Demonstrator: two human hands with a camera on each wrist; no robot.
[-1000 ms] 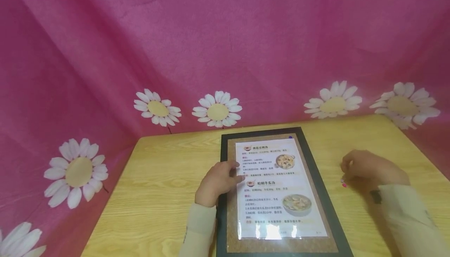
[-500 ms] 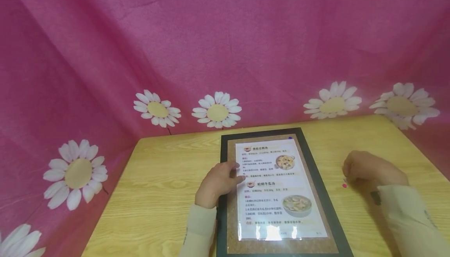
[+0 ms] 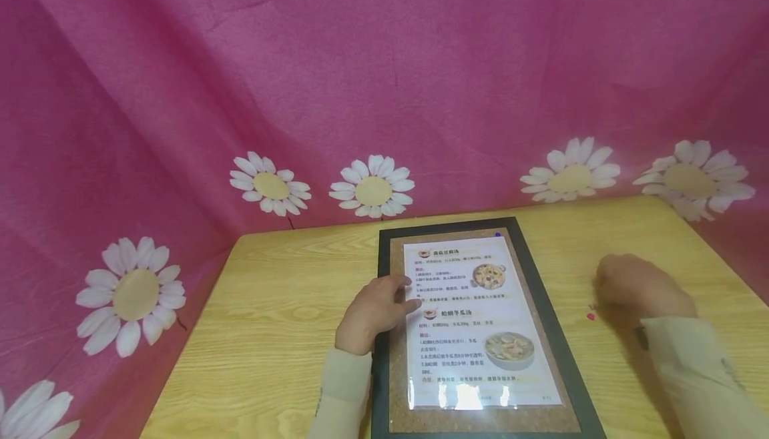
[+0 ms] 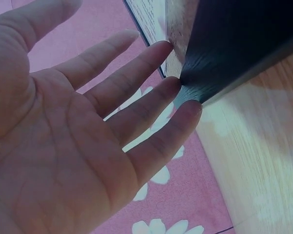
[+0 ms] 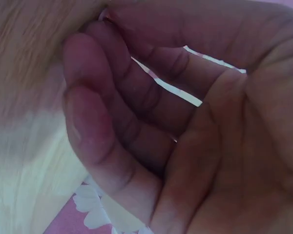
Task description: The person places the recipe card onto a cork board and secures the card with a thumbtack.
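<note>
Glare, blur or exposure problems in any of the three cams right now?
Head: white glare along the sheet's near edge; right hand blurred, likely by motion. Left wrist: frame nearly black, table washed pale in places. Right wrist: right hand dim and shaded, fingertips soft, pale light on part of the table.

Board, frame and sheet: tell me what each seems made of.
Board: likely cork, matte, from its speckled brown surface.
Frame: black, slightly shiny; perhaps wood or plastic, as faint streaks in the left wrist view could be grain or reflection.
Sheet: printed paper, probably laminated or sleeved, given its bright glare.
</note>
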